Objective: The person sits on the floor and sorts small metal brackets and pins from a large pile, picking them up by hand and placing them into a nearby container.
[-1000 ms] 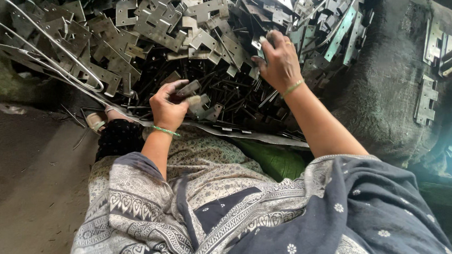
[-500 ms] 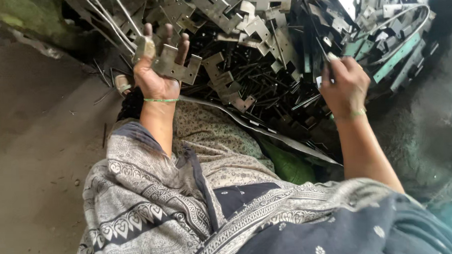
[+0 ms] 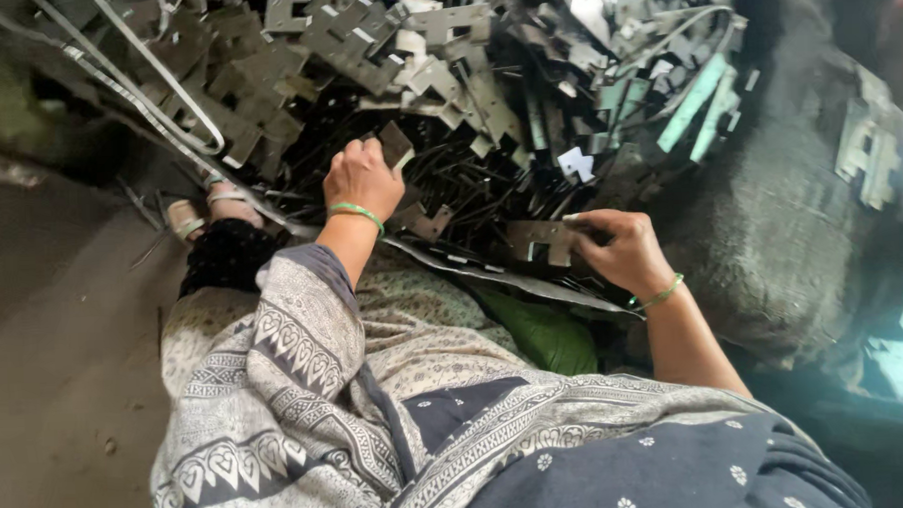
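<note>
A big heap of flat notched metal plates (image 3: 385,56) fills the upper half of the head view. My left hand (image 3: 362,179) is closed over a small dark metal plate (image 3: 397,144) at the heap's near edge. My right hand (image 3: 619,248) grips a flat notched metal piece (image 3: 541,239) low over the dark scrap, to the right of my left hand. Both wrists wear thin green bangles. A long metal sheet (image 3: 492,275) lies across my lap under both hands.
Long bent metal strips (image 3: 156,89) curve out of the heap at the left. My sandalled foot (image 3: 210,207) rests by them on the bare dirt floor (image 3: 56,378). A grey sack (image 3: 801,232) with more plates (image 3: 868,149) stands at the right. Green cloth (image 3: 539,333) shows under the sheet.
My left hand has come down from holding a plate up and now rests closed at the heap's edge. My right hand has dropped from the pile and holds a notched piece near my lap.
</note>
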